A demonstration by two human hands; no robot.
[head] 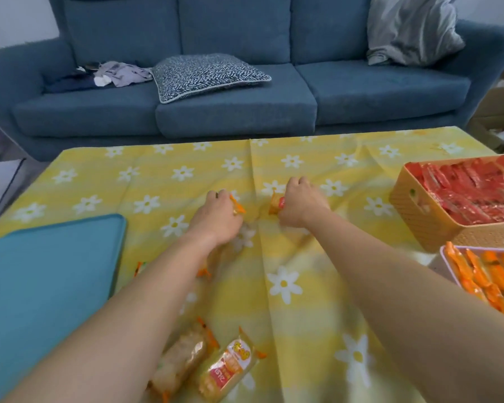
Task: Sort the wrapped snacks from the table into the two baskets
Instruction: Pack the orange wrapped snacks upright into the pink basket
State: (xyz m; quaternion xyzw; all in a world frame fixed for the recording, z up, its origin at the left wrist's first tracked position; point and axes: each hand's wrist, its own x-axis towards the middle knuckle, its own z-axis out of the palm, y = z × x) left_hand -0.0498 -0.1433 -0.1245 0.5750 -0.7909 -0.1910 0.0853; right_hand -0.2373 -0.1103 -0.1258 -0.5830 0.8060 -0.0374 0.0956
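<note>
A person's left hand (220,216) and right hand (300,206) each close their fingers on a wrapped snack mid-desk. The tan basket (419,219) brims with red packs, the pale basket (448,261) with orange; a few orange-trimmed snacks (227,370) remain on the daisy-print cloth (288,286).

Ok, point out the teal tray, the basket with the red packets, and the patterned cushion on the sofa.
teal tray (50,274), head view, middle of its flat surface
basket with the red packets (419,225), head view, its woven front wall
patterned cushion (204,74), head view, centre of its top face
</note>
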